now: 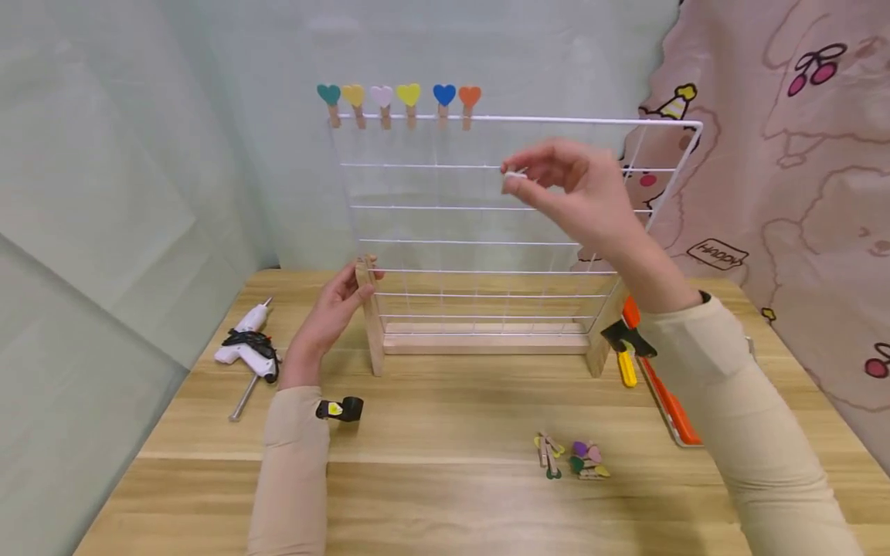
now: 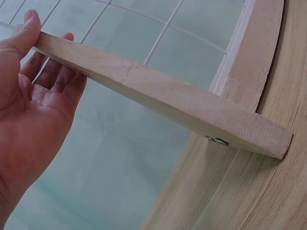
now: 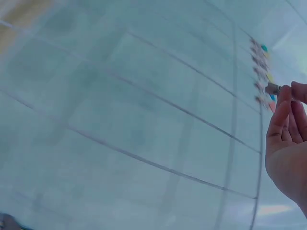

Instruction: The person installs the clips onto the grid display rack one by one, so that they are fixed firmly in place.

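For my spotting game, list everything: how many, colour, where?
Rack: one, white, wooden, middle
Heart clips: six, mixed colours, rack's top
Loose clips: several, mixed, front
Glue gun: one, white, left
Rod: one, silver, left
Handle: one, yellow, right
Other items: count unclear, orange, right
Table: one, brown, below
Backdrops: two, green and pink, behind
Wrist cameras: two, black, sleeves
Left hand: one, beige sleeve, gripping left post
Right hand: one, beige sleeve, before rack, pinching pale thing

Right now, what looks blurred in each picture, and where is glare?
Head view: the right hand looks slightly blurred, a soft sheen lies on the tabletop near the bottom; left wrist view: the wooden upright looks fairly sharp; right wrist view: wires and heart clips are blurred, a pale streak shines at lower right.
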Available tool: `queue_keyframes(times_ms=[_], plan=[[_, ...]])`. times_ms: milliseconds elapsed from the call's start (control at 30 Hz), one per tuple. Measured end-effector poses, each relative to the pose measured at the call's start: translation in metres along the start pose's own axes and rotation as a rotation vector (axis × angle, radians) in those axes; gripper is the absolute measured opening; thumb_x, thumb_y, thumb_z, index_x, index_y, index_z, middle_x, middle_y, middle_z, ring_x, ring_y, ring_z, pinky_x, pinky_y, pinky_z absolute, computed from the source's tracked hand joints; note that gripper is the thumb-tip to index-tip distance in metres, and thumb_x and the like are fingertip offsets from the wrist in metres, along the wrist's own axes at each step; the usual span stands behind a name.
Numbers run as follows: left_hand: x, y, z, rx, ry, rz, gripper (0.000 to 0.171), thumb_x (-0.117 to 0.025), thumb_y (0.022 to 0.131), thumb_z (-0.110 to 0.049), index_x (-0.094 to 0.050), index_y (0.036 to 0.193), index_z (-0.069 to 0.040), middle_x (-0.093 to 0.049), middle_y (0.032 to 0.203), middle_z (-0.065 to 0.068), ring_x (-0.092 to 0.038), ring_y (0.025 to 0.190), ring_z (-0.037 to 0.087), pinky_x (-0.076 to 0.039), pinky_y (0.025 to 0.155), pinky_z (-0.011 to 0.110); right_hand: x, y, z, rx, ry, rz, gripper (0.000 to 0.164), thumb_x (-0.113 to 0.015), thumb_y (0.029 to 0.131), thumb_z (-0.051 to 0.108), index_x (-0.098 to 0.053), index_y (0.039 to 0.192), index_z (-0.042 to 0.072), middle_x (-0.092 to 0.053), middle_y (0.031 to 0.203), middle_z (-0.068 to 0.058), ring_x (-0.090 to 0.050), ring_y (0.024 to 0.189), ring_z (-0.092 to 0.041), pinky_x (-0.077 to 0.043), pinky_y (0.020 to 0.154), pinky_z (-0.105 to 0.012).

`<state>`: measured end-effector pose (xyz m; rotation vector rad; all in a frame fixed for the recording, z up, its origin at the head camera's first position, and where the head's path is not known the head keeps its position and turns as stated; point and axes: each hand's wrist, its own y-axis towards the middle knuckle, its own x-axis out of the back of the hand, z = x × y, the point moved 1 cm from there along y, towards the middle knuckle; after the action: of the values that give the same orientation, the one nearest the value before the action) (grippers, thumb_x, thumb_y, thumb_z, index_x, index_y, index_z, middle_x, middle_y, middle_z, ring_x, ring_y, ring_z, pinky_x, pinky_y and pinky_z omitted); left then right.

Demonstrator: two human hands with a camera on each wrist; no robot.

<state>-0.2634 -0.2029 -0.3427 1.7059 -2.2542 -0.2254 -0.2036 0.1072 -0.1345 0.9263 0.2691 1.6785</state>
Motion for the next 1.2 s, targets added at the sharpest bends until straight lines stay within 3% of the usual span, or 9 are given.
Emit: queue_keyframes(times_ms=[167,367,533,733,967,1200], plan=[[-0.011,0.003,0.003,0.014,-0.004,0.017,0.048,-0.047,0.089,-0.023,-0.032,0.133,-0.014,-0.044,0.124,0.015,-0.038,0.118,0.02,-0.034,0.089,0.02,0.017,0.034,0.005,-0.069,0.045,-0.039,0.023,-0.066,0.076,0.015,-0.063,0.095,0.003,-0.065,0.08,-0.005,-0.059,0.074,-0.019,-0.043,0.065,-0.021],[-0.011,0.005,0.003,-0.002,-0.004,0.002,0.046,-0.047,0.089,-0.021,-0.034,0.132,-0.014,-0.044,0.123,0.016,-0.04,0.116,0.018,-0.034,0.089,0.022,0.024,0.059,0.013,-0.1,0.022,-0.068,0.025,-0.068,0.072,0.017,-0.065,0.092,0.002,-0.065,0.08,-0.004,-0.06,0.074,-0.018,-0.045,0.069,-0.019],[-0.009,0.006,0.002,-0.014,0.005,0.01,0.046,-0.047,0.09,-0.02,-0.032,0.133,-0.012,-0.043,0.123,0.016,-0.04,0.115,0.015,-0.035,0.088,0.022,0.024,0.063,0.014,-0.091,-0.037,-0.054,0.021,-0.067,0.073,0.016,-0.066,0.089,0.002,-0.066,0.078,-0.003,-0.061,0.073,-0.015,-0.046,0.071,-0.019],[-0.008,0.008,0.002,-0.013,-0.011,0.008,0.046,-0.047,0.089,-0.022,-0.033,0.133,-0.014,-0.044,0.124,0.015,-0.041,0.115,0.015,-0.035,0.088,0.02,0.022,0.067,0.007,-0.075,-0.051,-0.096,0.019,-0.067,0.073,0.015,-0.067,0.085,0.001,-0.066,0.074,-0.002,-0.062,0.069,-0.014,-0.047,0.072,-0.02],[-0.008,0.011,0.006,0.004,0.007,0.019,0.046,-0.048,0.089,-0.023,-0.034,0.132,-0.016,-0.044,0.123,0.016,-0.04,0.116,0.02,-0.036,0.088,0.02,0.021,0.068,-0.005,-0.152,-0.125,-0.076,0.021,-0.068,0.073,0.019,-0.067,0.086,0.003,-0.067,0.073,-0.001,-0.063,0.068,-0.013,-0.046,0.07,-0.019],[-0.009,0.012,0.009,-0.006,0.012,0.024,0.047,-0.047,0.089,-0.023,-0.032,0.134,-0.018,-0.044,0.125,0.013,-0.04,0.116,0.015,-0.036,0.087,0.019,0.019,0.071,-0.008,-0.196,-0.179,-0.041,0.028,-0.065,0.075,0.025,-0.066,0.095,0.006,-0.066,0.075,0.0,-0.062,0.072,-0.012,-0.044,0.072,-0.021]])
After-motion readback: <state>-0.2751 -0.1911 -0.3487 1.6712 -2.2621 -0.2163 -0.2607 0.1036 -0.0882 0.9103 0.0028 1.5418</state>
